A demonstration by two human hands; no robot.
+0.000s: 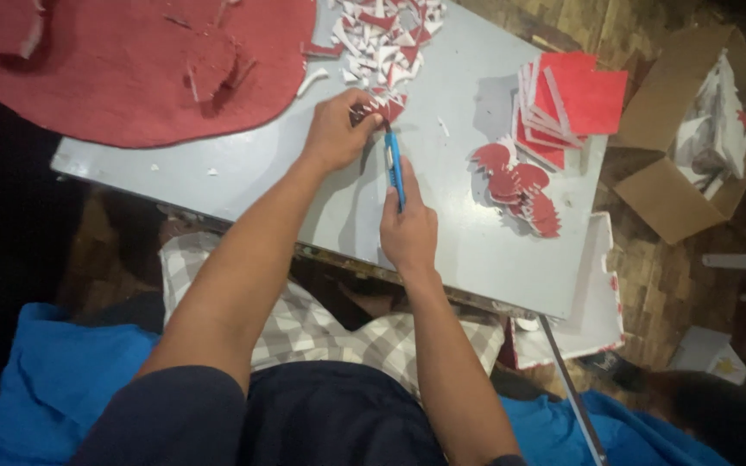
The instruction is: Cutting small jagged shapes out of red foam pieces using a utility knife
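From the head camera I saw my left hand (336, 129) closed on a small red piece (388, 107) pressed to the grey table (468, 233), at the near edge of a heap of red and white offcuts (383, 39). My right hand (407, 229) was wrapped tight round a blue utility knife (395, 164), its tip touching that piece. To the right stood a stack of red square sheets (576, 99), with a fan of cut red shapes (520, 185) just beside it. A large red sheet (131, 65) covered the table's far left corner. Off the table on the right, an open brown cardboard box (649, 185) held white-wrapped packets (718, 125); a small white box (708, 352) sat on the wooden floor.
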